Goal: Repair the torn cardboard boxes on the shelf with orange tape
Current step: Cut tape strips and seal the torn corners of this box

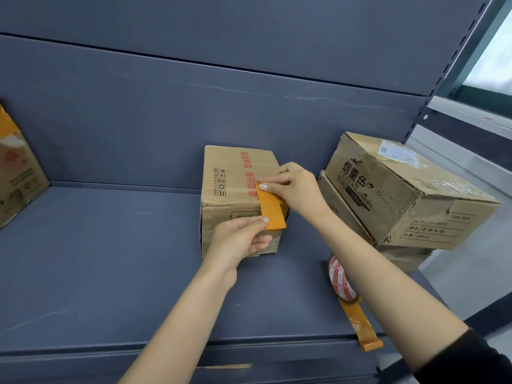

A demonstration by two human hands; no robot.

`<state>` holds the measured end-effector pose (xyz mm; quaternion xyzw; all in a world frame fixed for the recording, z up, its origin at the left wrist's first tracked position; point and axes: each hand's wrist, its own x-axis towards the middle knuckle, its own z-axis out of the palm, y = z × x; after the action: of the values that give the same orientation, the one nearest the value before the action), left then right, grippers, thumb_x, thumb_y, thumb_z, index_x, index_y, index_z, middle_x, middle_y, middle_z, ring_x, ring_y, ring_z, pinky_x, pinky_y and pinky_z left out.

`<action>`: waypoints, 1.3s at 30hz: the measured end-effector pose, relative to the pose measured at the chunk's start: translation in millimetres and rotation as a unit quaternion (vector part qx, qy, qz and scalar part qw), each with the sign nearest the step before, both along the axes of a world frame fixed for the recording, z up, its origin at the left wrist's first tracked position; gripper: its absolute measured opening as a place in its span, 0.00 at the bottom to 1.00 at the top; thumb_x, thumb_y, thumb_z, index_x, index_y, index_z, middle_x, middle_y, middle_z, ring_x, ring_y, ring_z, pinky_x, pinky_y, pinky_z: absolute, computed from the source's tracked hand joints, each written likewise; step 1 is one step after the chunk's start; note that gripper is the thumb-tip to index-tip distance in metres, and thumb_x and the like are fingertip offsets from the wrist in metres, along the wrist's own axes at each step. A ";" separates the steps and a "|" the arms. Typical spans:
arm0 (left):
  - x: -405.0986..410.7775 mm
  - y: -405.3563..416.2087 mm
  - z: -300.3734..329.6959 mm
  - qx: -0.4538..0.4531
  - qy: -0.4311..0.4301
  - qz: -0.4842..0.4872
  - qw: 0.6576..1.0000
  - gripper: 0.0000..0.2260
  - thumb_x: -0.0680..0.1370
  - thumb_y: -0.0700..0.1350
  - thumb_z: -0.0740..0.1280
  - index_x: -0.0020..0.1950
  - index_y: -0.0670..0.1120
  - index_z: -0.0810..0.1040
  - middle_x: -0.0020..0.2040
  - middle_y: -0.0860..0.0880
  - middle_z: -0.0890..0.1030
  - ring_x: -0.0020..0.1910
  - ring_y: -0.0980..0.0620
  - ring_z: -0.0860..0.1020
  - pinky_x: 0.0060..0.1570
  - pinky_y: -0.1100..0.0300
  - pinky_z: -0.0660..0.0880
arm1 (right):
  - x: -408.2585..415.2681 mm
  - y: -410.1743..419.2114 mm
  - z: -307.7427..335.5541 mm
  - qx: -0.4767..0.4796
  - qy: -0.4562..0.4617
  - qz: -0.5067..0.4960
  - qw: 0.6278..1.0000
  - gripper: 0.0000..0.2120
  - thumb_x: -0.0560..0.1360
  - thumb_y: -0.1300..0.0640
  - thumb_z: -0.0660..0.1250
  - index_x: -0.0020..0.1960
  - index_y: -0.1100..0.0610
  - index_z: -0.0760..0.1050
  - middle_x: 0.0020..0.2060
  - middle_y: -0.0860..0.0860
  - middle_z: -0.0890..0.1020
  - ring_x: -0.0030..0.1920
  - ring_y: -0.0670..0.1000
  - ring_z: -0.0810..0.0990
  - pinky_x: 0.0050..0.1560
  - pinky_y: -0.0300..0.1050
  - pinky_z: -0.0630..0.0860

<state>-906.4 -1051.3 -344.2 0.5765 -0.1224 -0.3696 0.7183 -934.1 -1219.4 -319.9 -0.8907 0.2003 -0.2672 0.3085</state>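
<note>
Near the middle of the frame a small cardboard box (238, 189) with red print sits on the dark blue shelf (110, 259), close to the back panel. A strip of orange tape (272, 209) runs down over its right front corner. The right hand (295, 189) pinches the strip's upper end against the top of the box — thumb and forefinger closed on the tape, the other fingers curled behind. The left hand (239, 241) pinches the strip's lower end between thumb and forefinger, in front of the box's near face.

To the right, two larger, battered boxes (410, 195) are stacked, the upper one tilted and skewed over the lower. In front of them, partly hidden by the right forearm, stands the tape roll (339, 278) with a red-and-white core; its loose orange tail (360, 325) trails down to the shelf's front edge. At the left edge of the frame another box (16, 173) shows orange tape on its top — only part of it is visible.
</note>
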 end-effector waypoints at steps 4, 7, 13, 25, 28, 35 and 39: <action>0.1 -0.4 0.6 0.001 -0.004 0.000 1.000 0.01 0.75 0.41 0.71 0.46 0.44 0.82 0.36 0.51 0.83 0.32 0.58 0.81 0.37 0.66 0.80 | 2.5 -4.4 3.2 0.007 0.015 -0.011 1.000 0.25 0.71 0.52 0.75 0.67 0.52 0.75 0.50 0.46 0.76 0.43 0.39 0.71 0.41 0.22 0.66; -0.8 0.4 -0.4 0.003 -0.003 0.002 1.000 0.02 0.75 0.40 0.71 0.46 0.44 0.82 0.37 0.50 0.83 0.32 0.58 0.81 0.37 0.66 0.80 | 1.4 -3.5 4.1 0.005 -0.003 -0.012 1.000 0.22 0.70 0.52 0.76 0.63 0.52 0.78 0.47 0.46 0.77 0.40 0.41 0.71 0.39 0.23 0.67; -3.2 1.4 -3.8 0.020 -0.006 -0.001 1.000 0.04 0.75 0.41 0.71 0.49 0.44 0.82 0.42 0.48 0.84 0.36 0.56 0.82 0.38 0.66 0.80 | -5.8 -4.1 2.4 -0.010 -0.015 0.057 0.998 0.05 0.71 0.55 0.75 0.47 0.52 0.84 0.44 0.42 0.78 0.50 0.44 0.77 0.49 0.33 0.72; -2.6 1.1 7.5 0.014 -0.069 -0.005 0.997 0.02 0.76 0.42 0.71 0.46 0.47 0.83 0.38 0.51 0.84 0.35 0.58 0.82 0.42 0.65 0.80 | -9.2 -9.4 10.2 -0.020 0.050 0.113 0.992 0.18 0.71 0.55 0.75 0.61 0.55 0.80 0.45 0.39 0.73 0.45 0.39 0.73 0.47 0.26 0.69; -2.2 0.2 10.5 -0.001 -0.058 -0.003 0.998 0.02 0.76 0.41 0.70 0.47 0.45 0.83 0.37 0.50 0.83 0.34 0.58 0.81 0.40 0.66 0.80 | -12.3 -10.7 16.8 -0.021 0.082 0.134 0.987 0.21 0.70 0.53 0.75 0.62 0.53 0.79 0.47 0.40 0.73 0.47 0.40 0.73 0.50 0.29 0.70; -3.8 -1.9 10.4 -0.007 -0.050 0.006 0.999 0.03 0.77 0.40 0.69 0.45 0.45 0.82 0.37 0.51 0.83 0.33 0.57 0.81 0.41 0.65 0.80 | -14.3 -7.3 17.3 -0.025 0.089 0.141 0.986 0.17 0.73 0.54 0.73 0.61 0.53 0.80 0.48 0.38 0.72 0.53 0.41 0.73 0.53 0.28 0.69; -3.5 -1.2 3.4 0.028 -0.096 0.011 0.995 0.03 0.77 0.41 0.69 0.44 0.46 0.82 0.37 0.52 0.83 0.34 0.58 0.80 0.44 0.63 0.79 | -14.7 -5.4 15.9 -0.047 0.075 0.150 0.985 0.11 0.74 0.56 0.73 0.56 0.54 0.82 0.49 0.39 0.75 0.55 0.43 0.75 0.57 0.34 0.72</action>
<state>-909.9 -1052.5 -340.8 0.6306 -0.1743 -0.3075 0.6910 -948.8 -1224.9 -304.1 -0.9417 0.0741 -0.1589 0.2873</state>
